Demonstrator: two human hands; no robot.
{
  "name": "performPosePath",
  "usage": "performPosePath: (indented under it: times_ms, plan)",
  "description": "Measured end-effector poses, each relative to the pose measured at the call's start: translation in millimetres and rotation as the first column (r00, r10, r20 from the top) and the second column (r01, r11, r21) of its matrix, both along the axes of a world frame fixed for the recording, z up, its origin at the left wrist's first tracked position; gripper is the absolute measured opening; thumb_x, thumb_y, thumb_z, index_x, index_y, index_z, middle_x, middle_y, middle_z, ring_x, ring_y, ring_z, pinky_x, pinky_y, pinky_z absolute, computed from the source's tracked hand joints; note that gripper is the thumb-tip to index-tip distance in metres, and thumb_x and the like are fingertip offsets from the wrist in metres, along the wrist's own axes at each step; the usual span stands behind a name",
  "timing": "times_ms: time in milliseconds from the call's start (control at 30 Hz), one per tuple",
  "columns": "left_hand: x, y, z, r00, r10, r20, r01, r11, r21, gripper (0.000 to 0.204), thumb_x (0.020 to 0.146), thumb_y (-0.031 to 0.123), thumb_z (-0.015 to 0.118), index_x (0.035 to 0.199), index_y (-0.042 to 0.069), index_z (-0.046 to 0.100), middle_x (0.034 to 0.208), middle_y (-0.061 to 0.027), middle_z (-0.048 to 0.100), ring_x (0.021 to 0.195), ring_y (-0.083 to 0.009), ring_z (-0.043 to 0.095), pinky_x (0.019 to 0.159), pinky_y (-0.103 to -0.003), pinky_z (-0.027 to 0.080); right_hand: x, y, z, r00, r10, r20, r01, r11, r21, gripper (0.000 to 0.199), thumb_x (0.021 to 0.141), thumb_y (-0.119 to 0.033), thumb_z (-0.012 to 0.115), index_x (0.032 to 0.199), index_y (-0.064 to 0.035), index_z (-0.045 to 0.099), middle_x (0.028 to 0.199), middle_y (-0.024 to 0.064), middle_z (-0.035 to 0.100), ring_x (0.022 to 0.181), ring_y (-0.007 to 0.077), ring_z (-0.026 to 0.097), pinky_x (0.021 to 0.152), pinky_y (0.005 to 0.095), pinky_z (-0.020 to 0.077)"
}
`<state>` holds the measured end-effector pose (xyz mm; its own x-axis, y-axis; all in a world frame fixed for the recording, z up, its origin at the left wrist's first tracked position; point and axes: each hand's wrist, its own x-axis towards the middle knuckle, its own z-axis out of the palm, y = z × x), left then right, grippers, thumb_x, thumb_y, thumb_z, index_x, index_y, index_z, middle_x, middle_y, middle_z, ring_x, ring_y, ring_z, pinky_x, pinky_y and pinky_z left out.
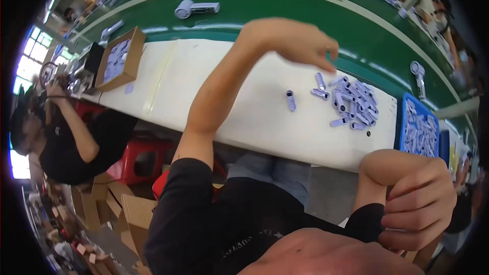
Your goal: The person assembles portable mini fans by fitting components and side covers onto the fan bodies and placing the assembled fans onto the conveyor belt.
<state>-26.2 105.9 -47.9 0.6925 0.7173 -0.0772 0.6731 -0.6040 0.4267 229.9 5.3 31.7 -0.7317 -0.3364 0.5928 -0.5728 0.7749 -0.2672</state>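
Observation:
My left hand (303, 46) is stretched over the far side of the white table (239, 112), slightly blurred. Its thumb and forefinger are apart, with nothing visible between them. Beneath and to the right of it is a pile of small pale-lavender oblong plastic parts (355, 101), some with dark ends. One such part (291, 100) lies alone left of the pile. My right hand (420, 206) is raised at the lower right, close to the camera, with its fingers curled inward. Whatever may be inside that hand is hidden.
A blue bin (403, 122) full of similar parts stands at the table's right end. A cardboard box (133, 63) of pale parts is at the left, near a seated person (66, 142). Beyond the table runs a green conveyor (265, 7) carrying pale handheld devices (196, 9).

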Motion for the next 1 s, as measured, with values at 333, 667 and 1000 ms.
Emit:
performPosePath:
  times_ms: [333, 667, 1000]
  plan:
    - [-235.1, 128.5, -169.5, 0.393, 0.919, 0.021, -0.601, 0.240, 0.762, 0.065, 0.080, 0.060, 0.061, 0.127, 0.015, 0.054, 0.130, -0.0146, 0.054, 0.126, -0.0284, 0.045, 0.100, -0.057, 0.034, 15.2, -3.9, 4.8, 0.990, -0.044, 0.135, 0.035, 0.997, 0.066, 0.007, 0.082, -0.022, 0.067, 0.077, -0.0176, 0.068, 0.077, -0.0012, 0.065, 0.064, 0.0093, 0.061, 0.060, 0.0203, 0.0485]
    - [-142.9, 110.8, -144.7, 0.759, 0.548, -0.351, -0.374, 0.808, 0.455, 0.037, 0.090, 0.036, 0.063, 0.115, 0.008, 0.060, 0.123, -0.0094, 0.059, 0.120, -0.0169, 0.049, 0.101, -0.041, 0.031, -21.5, 39.0, -48.4, 0.776, -0.560, 0.291, 0.586, 0.810, -0.003, 0.029, 0.081, -0.032, 0.072, 0.088, -0.0044, 0.065, 0.076, 0.0084, 0.063, 0.062, 0.0214, 0.060, 0.055, 0.0310, 0.0450]
    - [-47.4, -53.8, -136.1, 0.944, -0.304, -0.126, 0.321, 0.762, 0.562, 0.013, 0.080, 0.019, 0.065, 0.085, 0.009, 0.057, 0.070, -0.0051, 0.057, 0.073, -0.0212, 0.057, 0.077, -0.035, 0.042, -102.1, 65.5, -200.1, 0.295, -0.750, 0.592, 0.872, 0.465, 0.155, 0.036, 0.079, -0.027, 0.069, 0.098, 0.0015, 0.060, 0.089, 0.0238, 0.066, 0.087, 0.0406, 0.063, 0.076, 0.0468, 0.0500]
